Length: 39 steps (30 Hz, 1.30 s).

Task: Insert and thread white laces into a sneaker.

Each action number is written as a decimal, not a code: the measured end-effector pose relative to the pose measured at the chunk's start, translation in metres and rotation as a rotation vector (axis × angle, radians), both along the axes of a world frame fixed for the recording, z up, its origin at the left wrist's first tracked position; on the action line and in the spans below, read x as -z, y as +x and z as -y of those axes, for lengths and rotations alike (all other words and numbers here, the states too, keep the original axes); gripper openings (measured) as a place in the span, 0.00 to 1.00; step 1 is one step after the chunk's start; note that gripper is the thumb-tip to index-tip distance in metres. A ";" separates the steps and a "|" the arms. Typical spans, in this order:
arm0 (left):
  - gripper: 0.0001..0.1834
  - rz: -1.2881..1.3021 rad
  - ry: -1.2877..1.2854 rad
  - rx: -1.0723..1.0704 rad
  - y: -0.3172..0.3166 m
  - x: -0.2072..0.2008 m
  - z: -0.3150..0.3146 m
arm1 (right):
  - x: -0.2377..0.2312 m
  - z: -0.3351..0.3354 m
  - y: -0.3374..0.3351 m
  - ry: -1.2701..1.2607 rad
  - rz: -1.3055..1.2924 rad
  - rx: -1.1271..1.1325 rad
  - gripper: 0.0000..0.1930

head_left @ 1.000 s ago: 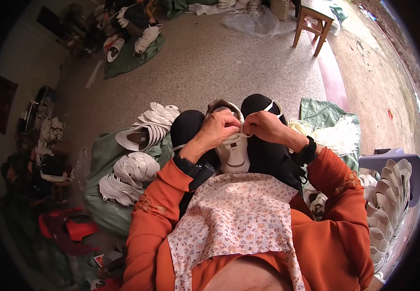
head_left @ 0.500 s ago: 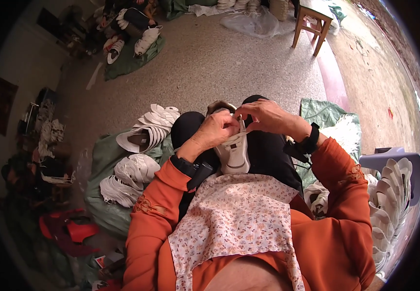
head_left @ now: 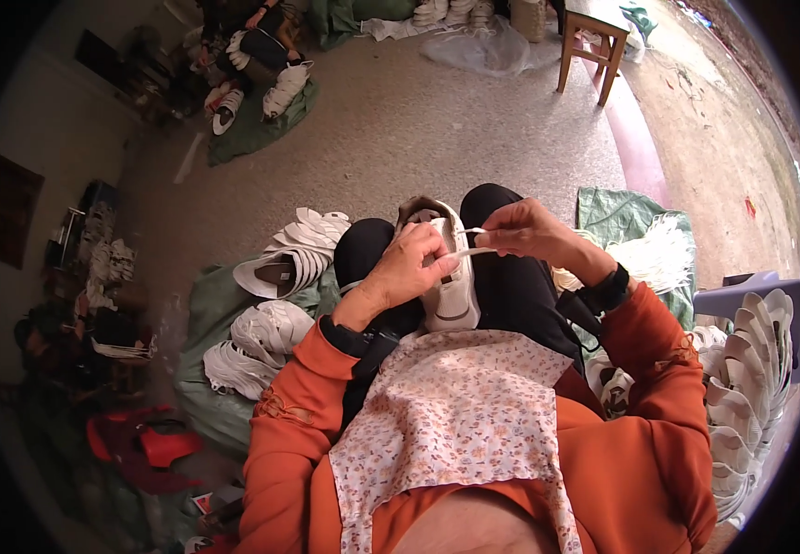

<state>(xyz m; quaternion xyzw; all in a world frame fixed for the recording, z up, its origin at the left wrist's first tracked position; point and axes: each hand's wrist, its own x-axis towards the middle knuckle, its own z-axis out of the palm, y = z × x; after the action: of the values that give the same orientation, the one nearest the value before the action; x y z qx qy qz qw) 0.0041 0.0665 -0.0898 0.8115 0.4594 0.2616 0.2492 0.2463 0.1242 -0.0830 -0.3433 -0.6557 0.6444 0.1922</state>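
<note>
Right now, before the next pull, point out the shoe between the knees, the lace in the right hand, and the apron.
Shoe (head_left: 454,301), head view: its pale front, near the toe.
Lace (head_left: 475,251), head view: its lower strand.
Apron (head_left: 460,420), head view: its flowered middle.

Shoe (head_left: 456,303) partly hidden by left grip (head_left: 407,262); co-worker (head_left: 273,46) cropped at top.

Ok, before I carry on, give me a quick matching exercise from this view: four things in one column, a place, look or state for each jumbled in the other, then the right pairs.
Column one
1. Pale shoe
2. White lace
3. Apron
4. Wooden stool

Column two
A. Floral-patterned
B. At the top of the view, right of centre
C. Between the black-clad legs
D. Pinched in the right hand's fingers

Pairs: 1-C, 2-D, 3-A, 4-B
</note>
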 end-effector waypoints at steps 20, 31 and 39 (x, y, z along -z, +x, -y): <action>0.11 -0.132 0.057 -0.184 0.003 0.012 0.014 | -0.080 0.050 0.096 0.152 -0.507 0.103 0.08; 0.23 0.741 -0.459 -0.138 -0.081 -0.111 0.066 | -0.033 -0.014 0.214 -0.108 -1.343 1.150 0.13; 0.12 0.056 -0.443 -0.747 -0.199 -0.092 0.099 | 0.090 -0.069 0.247 0.069 -0.520 1.092 0.15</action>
<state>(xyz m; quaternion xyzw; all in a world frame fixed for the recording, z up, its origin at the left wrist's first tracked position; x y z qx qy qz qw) -0.1946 -0.0323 0.0026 0.5088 0.7596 0.2508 0.3181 0.4930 0.1928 -0.1728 -0.4551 -0.3369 0.4937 0.6600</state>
